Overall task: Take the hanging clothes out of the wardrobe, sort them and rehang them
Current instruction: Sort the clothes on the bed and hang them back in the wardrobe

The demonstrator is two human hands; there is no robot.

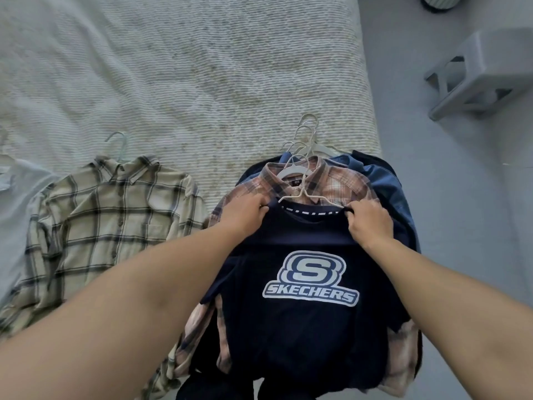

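A navy T-shirt (pixel 305 327) with a white logo lies on top of a pile of clothes at the bed's near right edge. My left hand (pixel 245 212) grips its left shoulder and my right hand (pixel 369 223) grips its right shoulder, next to the white hanger (pixel 302 194) in its neck. Under it lie a pink plaid shirt (pixel 331 177) and a blue garment (pixel 389 186), each on hangers whose hooks (pixel 305 134) point away from me. A cream plaid shirt (pixel 109 220) on a hanger lies apart to the left.
The white textured bedspread (pixel 202 67) stretches away from me. A pale garment (pixel 17 197) lies at the left edge. On the grey floor to the right stand a grey step stool (pixel 484 73) and a ribbed round object (pixel 438 2).
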